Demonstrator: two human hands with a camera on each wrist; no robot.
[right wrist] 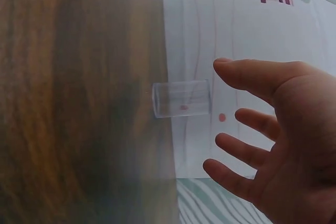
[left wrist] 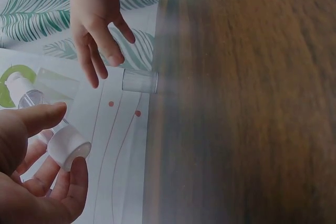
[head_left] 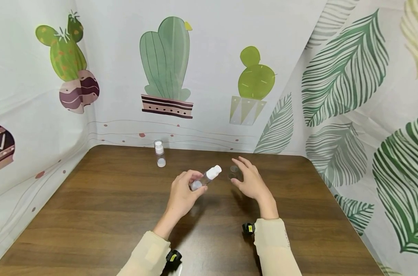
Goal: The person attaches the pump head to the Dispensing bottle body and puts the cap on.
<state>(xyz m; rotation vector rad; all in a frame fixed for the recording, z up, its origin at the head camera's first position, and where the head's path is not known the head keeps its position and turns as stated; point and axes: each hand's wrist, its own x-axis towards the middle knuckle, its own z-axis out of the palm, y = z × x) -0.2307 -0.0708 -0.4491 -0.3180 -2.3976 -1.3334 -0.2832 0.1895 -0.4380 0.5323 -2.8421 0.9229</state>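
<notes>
My left hand (head_left: 182, 193) grips a small clear pump bottle (head_left: 213, 173) with a white top, tilted so the top points up and to the right. In the left wrist view, fingers and thumb surround the bottle's white base (left wrist: 67, 145). A clear cylindrical cap (right wrist: 182, 99) stands on the table, just beyond my right hand (head_left: 253, 181). That hand's fingers are spread and hold nothing; in the right wrist view, a gap separates its fingertips (right wrist: 223, 63) from the cap.
Toward the table's back edge stands a second pump bottle (head_left: 160, 154), upright, with a clear cap over its white top. The brown wooden table (head_left: 91, 214) meets a white cloth backdrop (head_left: 209, 76) printed with cacti and leaves.
</notes>
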